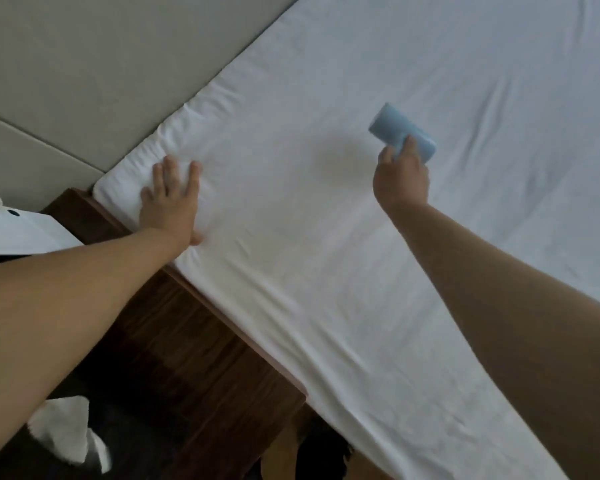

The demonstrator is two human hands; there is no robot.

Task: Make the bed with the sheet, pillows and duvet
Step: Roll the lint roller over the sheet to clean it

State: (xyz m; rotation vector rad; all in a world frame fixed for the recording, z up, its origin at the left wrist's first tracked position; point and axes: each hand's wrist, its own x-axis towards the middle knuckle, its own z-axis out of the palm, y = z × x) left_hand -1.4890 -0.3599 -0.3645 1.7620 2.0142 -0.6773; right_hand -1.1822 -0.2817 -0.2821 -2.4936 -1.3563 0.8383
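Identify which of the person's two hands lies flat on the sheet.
The left hand, fingers spread and pressing the white sheet near its corner. The right hand instead grips a light blue roller.

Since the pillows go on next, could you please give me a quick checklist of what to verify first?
1. Sheet covers the mattress corner by the headboard: ok.
2. Sheet smooth: not ok, creases near the corner and along the near edge.
3. Left hand flat on the sheet: ok.
4. Right hand free: not ok, it grips a light blue roller.
5. Pillows and duvet within reach: cannot tell, none in view.
6. Sheet tucked underneath: cannot tell.
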